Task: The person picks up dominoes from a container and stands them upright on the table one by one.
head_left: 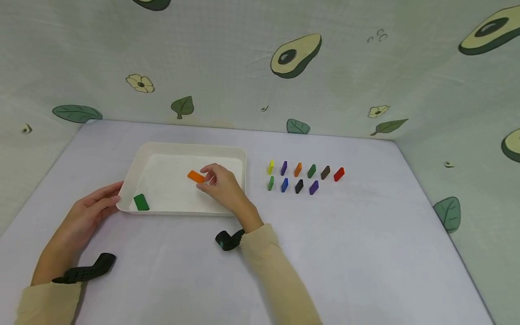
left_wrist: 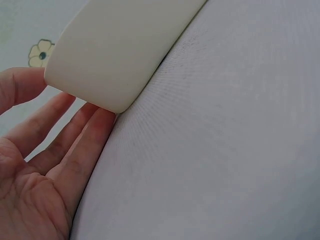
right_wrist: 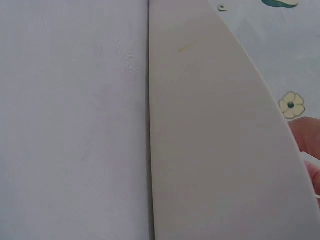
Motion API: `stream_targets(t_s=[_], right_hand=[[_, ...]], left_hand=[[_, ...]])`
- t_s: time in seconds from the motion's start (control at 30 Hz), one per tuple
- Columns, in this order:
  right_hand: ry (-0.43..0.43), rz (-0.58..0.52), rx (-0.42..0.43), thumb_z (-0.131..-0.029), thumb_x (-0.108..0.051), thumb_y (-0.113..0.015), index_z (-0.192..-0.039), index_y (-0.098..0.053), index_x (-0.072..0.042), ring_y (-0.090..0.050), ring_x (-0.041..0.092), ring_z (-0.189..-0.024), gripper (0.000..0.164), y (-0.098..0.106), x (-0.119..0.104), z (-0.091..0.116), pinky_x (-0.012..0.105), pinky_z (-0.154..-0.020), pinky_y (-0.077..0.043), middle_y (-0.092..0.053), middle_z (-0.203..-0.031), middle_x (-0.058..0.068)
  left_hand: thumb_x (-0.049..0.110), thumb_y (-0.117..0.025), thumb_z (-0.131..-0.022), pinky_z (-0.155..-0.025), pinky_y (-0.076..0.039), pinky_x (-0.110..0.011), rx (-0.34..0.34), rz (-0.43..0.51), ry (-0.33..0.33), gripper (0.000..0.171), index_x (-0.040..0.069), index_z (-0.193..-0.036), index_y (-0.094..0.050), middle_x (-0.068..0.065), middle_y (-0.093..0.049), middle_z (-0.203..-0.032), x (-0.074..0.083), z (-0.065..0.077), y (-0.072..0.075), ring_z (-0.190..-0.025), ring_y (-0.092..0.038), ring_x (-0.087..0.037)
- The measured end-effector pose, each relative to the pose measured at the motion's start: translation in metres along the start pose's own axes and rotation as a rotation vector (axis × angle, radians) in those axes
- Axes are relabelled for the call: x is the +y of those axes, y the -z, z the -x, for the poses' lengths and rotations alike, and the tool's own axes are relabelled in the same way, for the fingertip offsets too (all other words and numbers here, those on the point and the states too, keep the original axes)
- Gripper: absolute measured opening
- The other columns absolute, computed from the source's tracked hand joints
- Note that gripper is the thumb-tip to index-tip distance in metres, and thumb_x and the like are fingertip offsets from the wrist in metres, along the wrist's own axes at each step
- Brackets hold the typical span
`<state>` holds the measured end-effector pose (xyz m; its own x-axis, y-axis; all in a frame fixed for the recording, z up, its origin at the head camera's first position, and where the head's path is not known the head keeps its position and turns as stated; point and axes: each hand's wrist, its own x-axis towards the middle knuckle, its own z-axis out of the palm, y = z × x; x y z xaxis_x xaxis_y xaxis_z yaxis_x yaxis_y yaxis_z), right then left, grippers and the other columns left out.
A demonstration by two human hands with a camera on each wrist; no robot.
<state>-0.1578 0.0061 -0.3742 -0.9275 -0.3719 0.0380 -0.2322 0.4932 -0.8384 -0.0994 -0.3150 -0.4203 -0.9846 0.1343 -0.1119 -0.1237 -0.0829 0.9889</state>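
A white tray (head_left: 174, 180) lies on the left part of the table. My left hand (head_left: 90, 211) grips its near left corner; in the left wrist view the thumb is at the rim and the fingers (left_wrist: 82, 160) reach to the lower edge. Over the tray's inside, my right hand (head_left: 221, 186) pinches one end of an orange block (head_left: 195, 176) between thumb and fingers. A green block (head_left: 141, 202) lies in the tray's near left corner. In the right wrist view the tray wall (right_wrist: 215, 130) hides most of the right hand, and the orange block is out of sight.
Right of the tray, several small blocks stand in two rows, among them a yellow block (head_left: 271, 167), a red block (head_left: 339, 174), a black block (head_left: 299, 186) and a blue block (head_left: 285, 185). Behind the table hangs a patterned cloth (head_left: 227, 67).
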Motion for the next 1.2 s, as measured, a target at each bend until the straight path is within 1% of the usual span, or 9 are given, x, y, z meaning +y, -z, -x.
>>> stream_targets(t_s=[0.33, 0.5, 0.7, 0.83, 1.0, 1.2], right_hand=[[-0.050, 0.073, 0.007, -0.085, -0.018, -0.068, -0.114, -0.061, -0.007, -0.047, 0.012, -0.080, 0.032, -0.008, 0.003, -0.013, 0.013, -0.065, -0.039, -0.056, -0.090, 0.003], [-0.054, 0.147, 0.030, -0.084, -0.018, -0.069, -0.110, -0.063, -0.007, -0.048, 0.014, -0.081, 0.029, -0.010, 0.004, -0.018, 0.015, -0.067, -0.041, -0.056, -0.087, 0.003], [-0.129, 0.259, 0.036, -0.084, -0.022, -0.069, -0.107, -0.064, -0.011, -0.046, 0.014, -0.082, 0.025, -0.012, 0.003, -0.020, 0.018, -0.067, -0.039, -0.052, -0.081, -0.001], [-0.159, 0.320, 0.036, -0.085, -0.026, -0.067, -0.108, -0.064, -0.014, -0.045, 0.014, -0.083, 0.026, -0.013, 0.004, -0.019, 0.019, -0.068, -0.037, -0.052, -0.082, -0.002], [-0.166, 0.394, 0.032, -0.086, -0.029, -0.066, -0.109, -0.064, -0.017, -0.044, 0.013, -0.083, 0.026, -0.015, 0.006, -0.020, 0.019, -0.069, -0.033, -0.050, -0.083, -0.003], [-0.158, 0.454, 0.027, -0.087, -0.032, -0.065, -0.108, -0.065, -0.017, -0.045, 0.014, -0.087, 0.026, -0.016, 0.007, -0.020, 0.023, -0.077, -0.038, -0.055, -0.090, -0.001]], left_hand=[[0.012, -0.051, -0.095, -0.079, -0.048, -0.007, -0.015, -0.002, -0.015, 0.043, 0.015, -0.138, -0.046, 0.023, -0.055, -0.120, 0.000, -0.001, -0.001, -0.102, -0.057, 0.010], [0.012, -0.052, -0.095, -0.079, -0.048, -0.006, -0.005, -0.007, -0.004, 0.044, 0.015, -0.138, -0.046, 0.023, -0.055, -0.119, 0.001, -0.001, -0.001, -0.101, -0.057, 0.010], [0.011, -0.051, -0.095, -0.080, -0.048, -0.007, -0.016, 0.007, -0.011, 0.043, 0.014, -0.138, -0.046, 0.023, -0.055, -0.121, 0.001, 0.000, 0.000, -0.102, -0.057, 0.009], [0.012, -0.052, -0.095, -0.079, -0.048, -0.007, -0.007, 0.004, -0.001, 0.044, 0.015, -0.138, -0.045, 0.023, -0.055, -0.120, 0.000, -0.001, 0.000, -0.101, -0.057, 0.010], [0.012, -0.052, -0.095, -0.079, -0.048, -0.007, -0.004, 0.003, 0.000, 0.044, 0.015, -0.139, -0.045, 0.023, -0.055, -0.120, 0.000, -0.001, 0.000, -0.101, -0.057, 0.010], [0.010, -0.051, -0.095, -0.079, -0.049, -0.007, -0.011, 0.022, -0.009, 0.043, 0.016, -0.137, -0.047, 0.023, -0.056, -0.119, -0.001, -0.002, 0.000, -0.101, -0.057, 0.009]])
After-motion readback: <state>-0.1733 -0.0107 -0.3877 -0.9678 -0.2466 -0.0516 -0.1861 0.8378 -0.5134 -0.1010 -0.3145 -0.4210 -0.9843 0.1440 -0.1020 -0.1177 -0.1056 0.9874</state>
